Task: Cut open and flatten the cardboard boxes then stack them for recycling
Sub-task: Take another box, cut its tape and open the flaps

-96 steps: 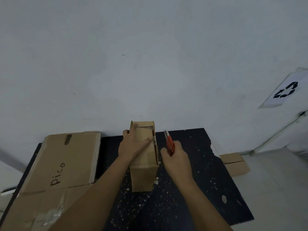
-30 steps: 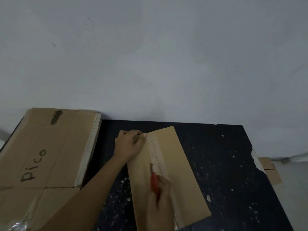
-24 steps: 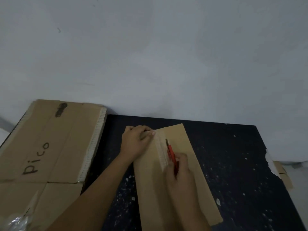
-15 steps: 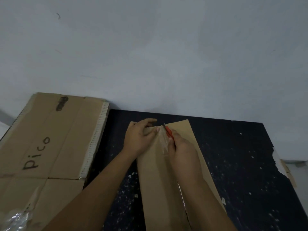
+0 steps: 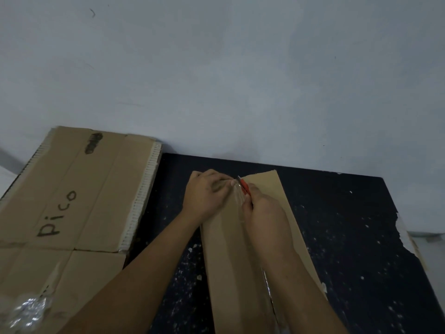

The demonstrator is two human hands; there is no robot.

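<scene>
Cutter (image 5: 243, 185) now at box (image 5: 231, 249) end

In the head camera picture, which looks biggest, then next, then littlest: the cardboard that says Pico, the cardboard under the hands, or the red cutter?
1. Pico cardboard, largest.
2. Cardboard under the hands, though both sheets run off the picture, so this ranking is unsure.
3. Red cutter, plainly smallest, partly hidden in the right hand.

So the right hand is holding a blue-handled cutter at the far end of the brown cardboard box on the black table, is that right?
Not quite: in the head view the cutter in the right hand has an orange-red handle, not blue. It is at the far end of the brown cardboard box on the black table.
</scene>
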